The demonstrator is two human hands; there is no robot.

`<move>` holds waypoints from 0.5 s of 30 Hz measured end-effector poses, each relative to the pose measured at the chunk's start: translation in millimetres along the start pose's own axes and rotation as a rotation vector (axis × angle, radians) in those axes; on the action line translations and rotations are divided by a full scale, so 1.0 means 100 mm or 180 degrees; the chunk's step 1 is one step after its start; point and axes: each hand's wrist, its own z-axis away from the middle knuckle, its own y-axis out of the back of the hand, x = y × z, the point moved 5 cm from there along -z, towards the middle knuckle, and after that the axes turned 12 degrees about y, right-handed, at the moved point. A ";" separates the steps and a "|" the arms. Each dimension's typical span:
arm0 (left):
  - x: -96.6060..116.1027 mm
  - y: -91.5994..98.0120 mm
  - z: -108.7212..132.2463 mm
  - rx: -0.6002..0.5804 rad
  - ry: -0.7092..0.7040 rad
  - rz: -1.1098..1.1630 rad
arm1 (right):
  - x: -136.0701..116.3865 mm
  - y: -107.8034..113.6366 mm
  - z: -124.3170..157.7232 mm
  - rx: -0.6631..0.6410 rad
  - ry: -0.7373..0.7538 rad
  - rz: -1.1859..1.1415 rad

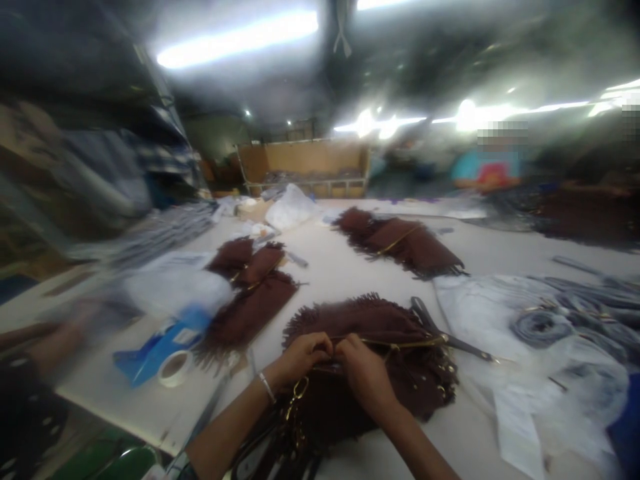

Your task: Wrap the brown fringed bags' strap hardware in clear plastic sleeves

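Observation:
A dark brown fringed bag [345, 413] lies on the table in front of me, with a gold zipper along its opening and gold clips and rings hanging at its left side. My left hand [306, 352] is closed, fingertips pinching the bag's edge at the opening. Right beside it, my right hand [367, 373] is also closed on that edge, knuckles up. What lies under the fingertips is hidden. A dark pair of scissors [447, 339] rests against the bag's right end.
More brown fringed bags lie to the left [260, 300] and farther back [415, 243]. A white tape roll [175, 369] sits by a blue packet [173, 343]. Clear plastic with grey straps [540, 327] covers the right side. Another person's arm [55, 343] is blurred at left; a person [487, 167] stands behind.

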 end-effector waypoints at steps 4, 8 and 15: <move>0.02 0.01 0.04 0.0084 -0.0026 -0.0032 | -0.04 -0.03 -0.01 -0.0082 -0.0005 0.0213; 0.06 0.02 0.12 0.0214 -0.0093 -0.0117 | -0.05 -0.06 0.01 -0.0135 -0.0010 0.0214; 0.06 0.00 0.20 0.0358 -0.0170 -0.0326 | 0.02 -0.06 0.04 0.0061 -0.0128 -0.0511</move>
